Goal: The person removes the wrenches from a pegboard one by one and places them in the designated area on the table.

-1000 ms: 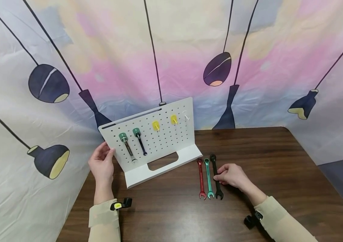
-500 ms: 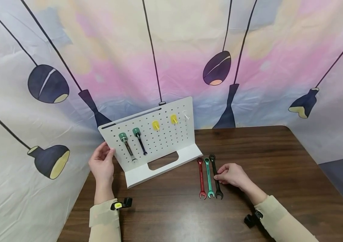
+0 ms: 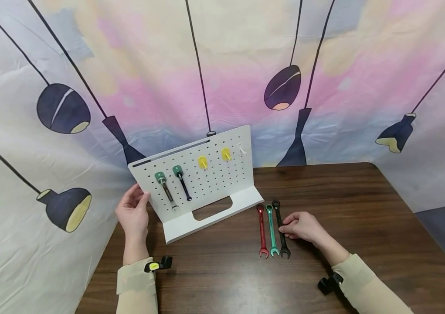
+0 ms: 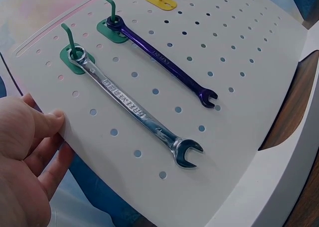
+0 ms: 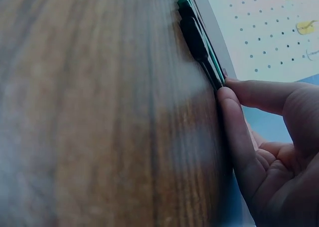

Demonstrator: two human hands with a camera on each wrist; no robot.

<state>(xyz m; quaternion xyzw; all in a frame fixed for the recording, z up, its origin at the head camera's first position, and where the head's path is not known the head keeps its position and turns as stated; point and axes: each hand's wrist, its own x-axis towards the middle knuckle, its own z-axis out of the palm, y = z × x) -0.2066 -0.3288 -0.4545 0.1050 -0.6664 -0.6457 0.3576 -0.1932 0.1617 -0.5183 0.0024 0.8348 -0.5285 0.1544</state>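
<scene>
My left hand (image 3: 134,213) pinches the left edge of a white pegboard stand (image 3: 214,216) between thumb and fingers. On green hooks near that edge hang a silver combination wrench (image 4: 129,107) and a dark purple one (image 4: 164,62), open ends down. My right hand (image 3: 302,226) pinches the shaft of a black wrench (image 3: 284,244) lying on the table, thumb and forefinger meeting at it in the right wrist view. To its left lie a green wrench (image 3: 272,235) and a red wrench (image 3: 262,233), roughly parallel, just off the stand's right front corner.
Two yellow hooks (image 3: 203,162) and a clear hook (image 3: 242,149) with nothing on them sit on the board's right half. The dark wooden table (image 3: 222,279) runs back to a printed curtain (image 3: 230,65). A cutout opens the stand's base.
Both hands keep their places on the pegboard and the black wrench. Only a very slight shift of the whole head view shows.
</scene>
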